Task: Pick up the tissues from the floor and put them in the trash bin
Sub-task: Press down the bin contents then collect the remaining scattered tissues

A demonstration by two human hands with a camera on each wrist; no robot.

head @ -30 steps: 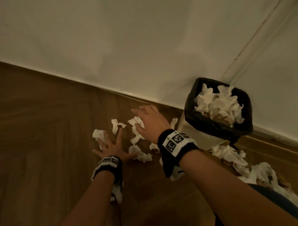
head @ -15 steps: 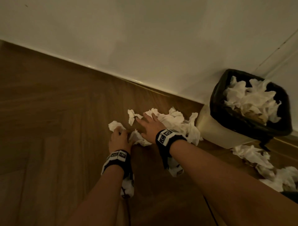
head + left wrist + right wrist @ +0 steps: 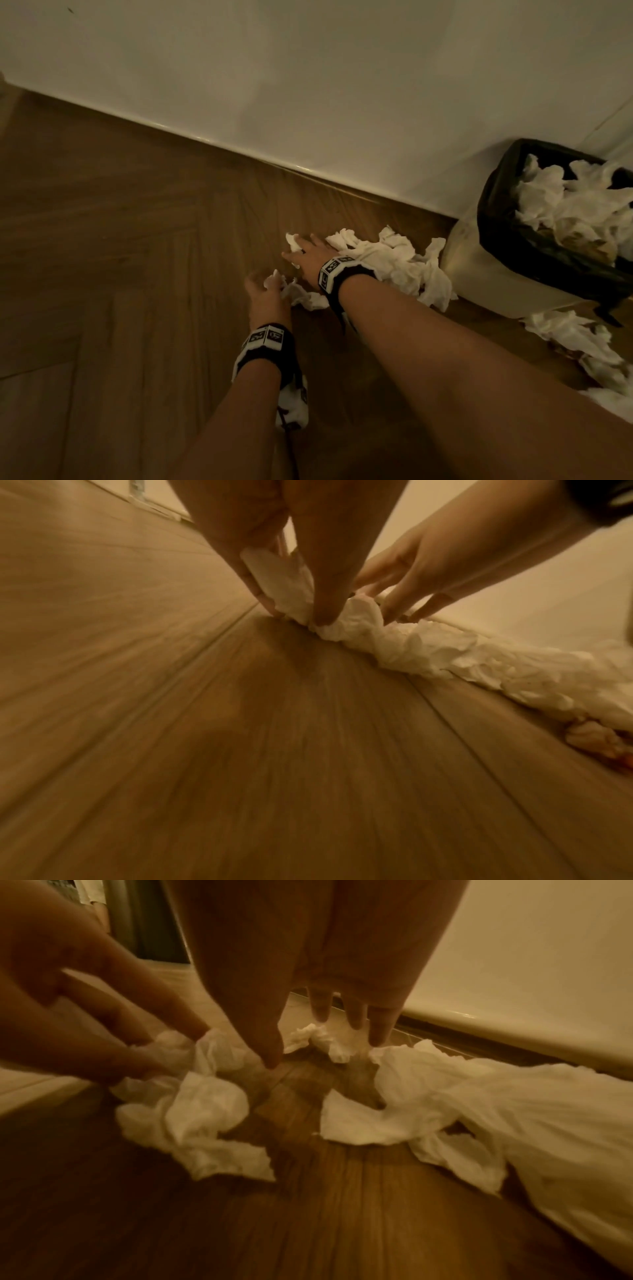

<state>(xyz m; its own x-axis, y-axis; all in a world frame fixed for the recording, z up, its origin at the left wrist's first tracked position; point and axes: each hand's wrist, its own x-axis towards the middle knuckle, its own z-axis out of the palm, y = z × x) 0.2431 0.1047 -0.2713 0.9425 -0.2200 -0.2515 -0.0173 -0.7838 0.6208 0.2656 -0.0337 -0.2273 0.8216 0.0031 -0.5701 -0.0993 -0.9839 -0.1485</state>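
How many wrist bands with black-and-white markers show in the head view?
2. One band sits on the left wrist, nearer the camera; the other on the right wrist, farther out beside the tissues on the floor. Neither is hidden.

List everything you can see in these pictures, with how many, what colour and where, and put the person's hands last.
tissues: many, white, crumpled on the floor beside the bin; more already in the bin
trash bin: one, pale with a black liner, by the wall at right
floor: one, brown wood
wall: one, off-white
wrist bands: two, black with white markers
left hand: fingers pinch a tissue
right hand: fingers spread over tissues
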